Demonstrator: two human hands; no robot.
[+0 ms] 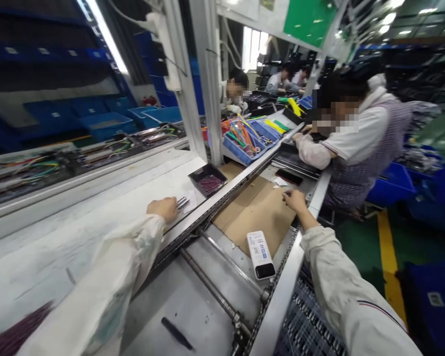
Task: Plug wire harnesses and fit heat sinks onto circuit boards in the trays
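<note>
On the left, my left hand (163,208) is closed at the edge of the white work surface (107,198). Several thin, dark, shiny pieces (183,203) stick out at its fingertips, over a small white paper (191,199); their kind is unclear. Across the conveyor frame, my right hand (295,200) hovers over the right edge of a brown cardboard sheet (254,205), thumb and fingers pinched. A small dark bit (285,196) shows at these fingertips, too small to name. Past the left hand sits a black tray (194,174) of dark red thin pieces (209,183).
A white device with a black end (260,252) lies on the cardboard. Metal rails and chain (278,291) cross in front. A dark phone-like slab (288,177) lies farther back. Blue bins (241,154) hold coloured wires or ties. A co-worker (371,133) sits close at right.
</note>
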